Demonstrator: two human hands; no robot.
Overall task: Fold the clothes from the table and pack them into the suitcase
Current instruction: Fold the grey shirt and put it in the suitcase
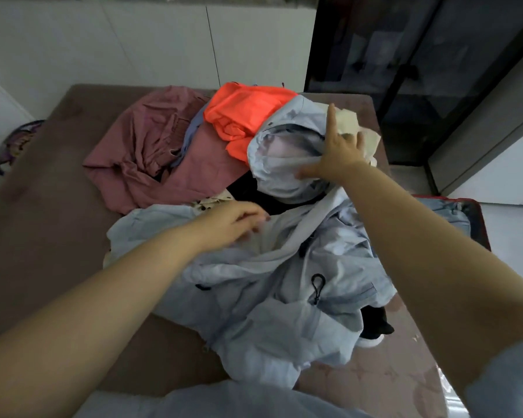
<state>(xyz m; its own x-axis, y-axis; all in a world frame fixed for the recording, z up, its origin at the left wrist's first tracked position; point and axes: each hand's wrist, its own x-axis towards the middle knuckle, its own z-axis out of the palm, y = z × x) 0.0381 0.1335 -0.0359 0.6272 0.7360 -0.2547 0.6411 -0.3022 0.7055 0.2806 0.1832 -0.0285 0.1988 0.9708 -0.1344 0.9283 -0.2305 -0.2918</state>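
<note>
Closest in, two bare forearms (103, 312) stretch out over the heap. The table (43, 236) fills most of the view, with wide bare room on its left, and its right edge runs just beside the open suitcase (471, 218). Biggest on top is the pale blue jacket (284, 282), crumpled at the near middle. It looks like a thin, light, slick shell that'll slide and balloon, so I'd take it at the shoulders or hem, not the hood (284, 164). Behind it is the mauve garment (151, 152), soft and limp, then the orange garment (248, 116). The right hand (341, 152) lies spread on the hood, fingers splayed, gripping nothing. The left hand (233, 221) rests on the jacket, blurred; pinching or not, can't tell. Smallest is the black cord loop (317, 285), a likely snag.
</note>
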